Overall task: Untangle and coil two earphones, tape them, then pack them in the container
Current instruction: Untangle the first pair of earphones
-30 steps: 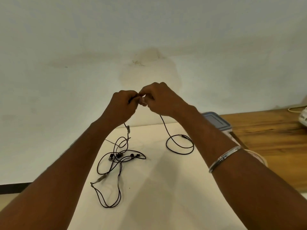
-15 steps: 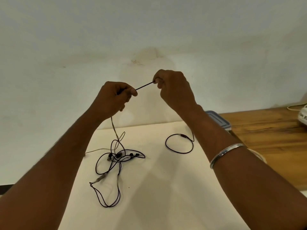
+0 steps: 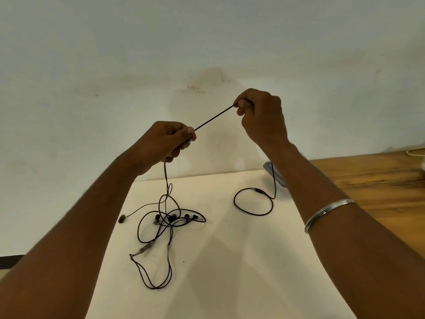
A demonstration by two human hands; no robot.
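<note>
A black earphone cable (image 3: 213, 117) runs taut between my two raised hands. My left hand (image 3: 165, 141) grips one end of that stretch, and my right hand (image 3: 259, 116) pinches the other, higher and to the right. Below my left hand the cable drops into a tangle of earphone wires and earbuds (image 3: 170, 218) on the white sheet (image 3: 230, 261). From my right hand the cable hangs down to a loop with the jack plug (image 3: 255, 191) lying on the sheet. The container (image 3: 268, 166) is mostly hidden behind my right forearm.
The white sheet covers a wooden table (image 3: 368, 180) that shows at the right. A pale wall (image 3: 207, 42) rises right behind it. One earbud (image 3: 122, 219) lies off the sheet's left edge. A white cord (image 3: 415, 151) sits at the far right.
My hands have drawn apart from touching to a taut stretch of cable between them. The right hand rose and moved right. The plug loop on the sheet shrank.
</note>
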